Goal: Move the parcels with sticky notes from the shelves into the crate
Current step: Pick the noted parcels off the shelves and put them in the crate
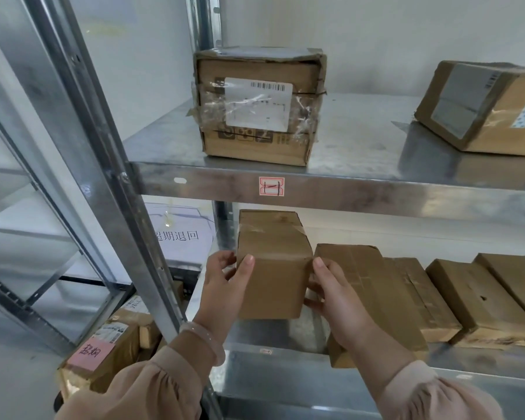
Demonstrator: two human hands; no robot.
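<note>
- The small box sat between the hands, with the left hand on its left side and the right hand on its right, over the lower shelf.
- A flat parcel lay on that shelf just right of the right hand, partly behind it.
- Farther right of the right hand, more parcels lay side by side.
- Above the hands, the upper shelf bore a labelled parcel straight over the small box, and another parcel well to the right.
- A shelf post stood left of the left hand.
- Below and left of the left hand lay a parcel with a sticky note on top.
</note>
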